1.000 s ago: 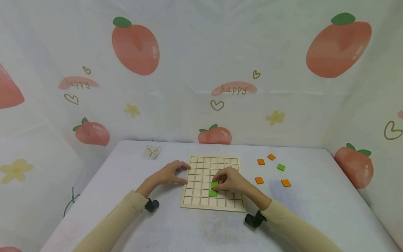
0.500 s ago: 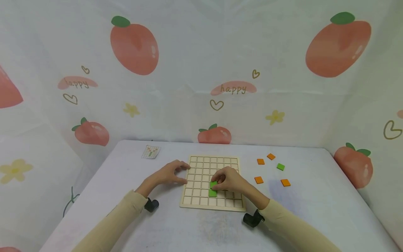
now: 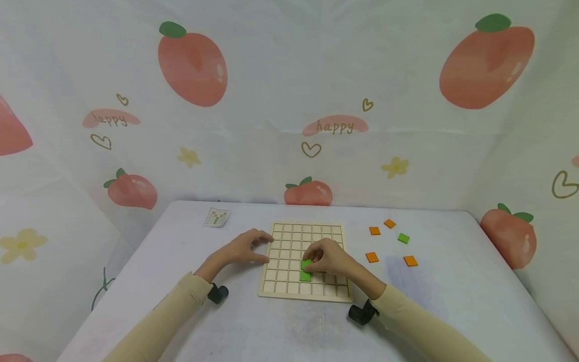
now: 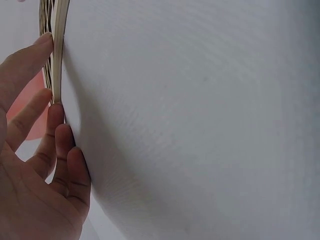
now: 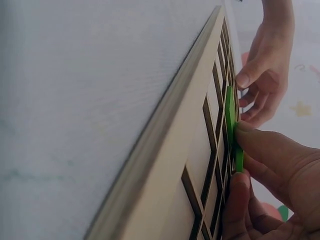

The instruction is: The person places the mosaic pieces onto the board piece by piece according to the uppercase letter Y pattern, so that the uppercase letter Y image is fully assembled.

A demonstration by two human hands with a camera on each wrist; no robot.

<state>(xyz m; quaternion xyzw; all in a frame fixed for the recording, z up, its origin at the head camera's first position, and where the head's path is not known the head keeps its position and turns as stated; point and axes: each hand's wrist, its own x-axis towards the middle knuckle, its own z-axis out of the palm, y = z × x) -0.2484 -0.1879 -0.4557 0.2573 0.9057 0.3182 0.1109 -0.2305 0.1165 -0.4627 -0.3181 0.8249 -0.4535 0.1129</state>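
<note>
A wooden grid board lies on the table. One green tile sits in a cell toward the board's near side. Directly behind it, the right hand pinches a second green tile between thumb and fingers; the right wrist view shows this held tile low at the board, beside the seated tile. At the board's left edge is the left hand, thumb and fingers spread. In the left wrist view its fingers touch the board's side.
Right of the board lie several orange tiles and a loose green tile. A small printed grid card rests at the back left of the table. A patterned cloth hangs behind.
The held green tile has shifted slightly left and now lines up with the one in front of it. The left hand has stayed in place.
</note>
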